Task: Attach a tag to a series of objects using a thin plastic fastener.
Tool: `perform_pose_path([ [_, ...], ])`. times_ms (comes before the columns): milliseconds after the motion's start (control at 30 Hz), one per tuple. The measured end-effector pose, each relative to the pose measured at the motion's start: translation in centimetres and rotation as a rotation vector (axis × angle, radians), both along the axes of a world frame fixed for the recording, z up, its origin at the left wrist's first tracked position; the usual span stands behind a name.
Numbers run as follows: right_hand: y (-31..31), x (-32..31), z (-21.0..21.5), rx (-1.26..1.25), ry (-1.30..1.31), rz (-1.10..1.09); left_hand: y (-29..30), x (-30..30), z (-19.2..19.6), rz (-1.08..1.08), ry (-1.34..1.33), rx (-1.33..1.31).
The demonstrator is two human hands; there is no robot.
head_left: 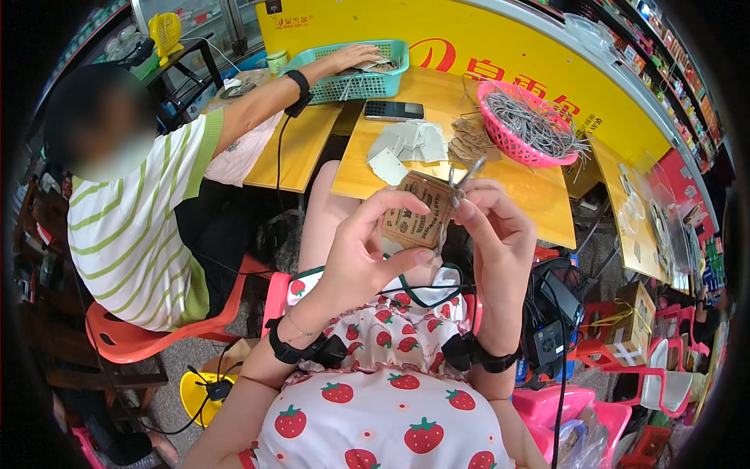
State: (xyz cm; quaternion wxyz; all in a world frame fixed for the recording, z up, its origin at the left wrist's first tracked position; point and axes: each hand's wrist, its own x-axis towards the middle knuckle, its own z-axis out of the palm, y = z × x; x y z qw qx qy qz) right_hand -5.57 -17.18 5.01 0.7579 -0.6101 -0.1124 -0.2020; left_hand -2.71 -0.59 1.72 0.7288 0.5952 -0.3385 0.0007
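In front of my chest my left hand [351, 246] holds a brown kraft-paper tag [418, 217] with dark print, thumb and fingers at its edges. The fingers of my right hand [496, 227] pinch a grey cord [471, 170] at the tag's upper right corner. Part of the cord sticks up above the fingers; whether it passes through the tag I cannot tell. Beyond my hands, a spread pile of pale grey tags [406, 144] lies on the wooden table [516, 191]. Beside it are stacked brown tags [471, 141] and a pink basket [500, 134] full of grey cords [531, 113].
At my left a co-worker in a striped shirt [141, 242] reaches a hand [355, 56] into a green basket [312, 59] holding tags. A phone [394, 110] lies near the table's gap. A yellow panel [351, 22] stands behind. Pink stools and a carton [629, 324] are at right.
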Motion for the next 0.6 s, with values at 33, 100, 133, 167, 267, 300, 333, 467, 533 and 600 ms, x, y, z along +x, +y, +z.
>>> perform_pose_path([
  [33, -0.1, -0.1, 0.1, 0.0, 0.001, -0.001, 0.1, 0.0, 0.1, -0.001, 0.001, 0.0],
  [100, -0.5, -0.2, 0.4, -0.123, 0.078, 0.067, 0.2, 0.1, 0.4, 0.017, 0.031, -0.026],
  [133, -0.6, -0.3, 0.3, -0.123, 0.078, 0.068, 0.4, 0.2, 0.3, 0.017, 0.031, -0.025],
  [167, -0.6, -0.3, 0.2, -0.148, 0.111, 0.151, 0.5, 0.4, 0.2, 0.03, 0.009, -0.017],
  [267, -0.8, -0.3, 0.1, -0.151, 0.163, 0.236, 0.2, 0.6, 0.1, 0.031, -0.032, -0.039],
  [300, -1.1, -0.3, 0.0, -0.188, 0.124, 0.212, 0.1, 0.6, 0.1, 0.021, -0.051, -0.07],
  [333, -1.2, -0.2, -0.1, -0.224, 0.084, 0.189, 0.2, 0.5, 0.1, 0.02, -0.052, -0.069],
  [467, -0.8, 0.1, 0.1, -0.233, 0.099, 0.152, 0.2, 0.3, 0.1, 0.069, 0.005, 0.008],
  [533, -0.4, 0.2, 0.4, -0.277, -0.081, -0.138, 0.0, 0.2, 0.1, 0.073, -0.004, -0.017],
  [600, -0.1, 0.3, 0.4, -0.287, -0.131, -0.207, 0.0, 0.0, 0.2, 0.107, 0.034, 0.076],
])
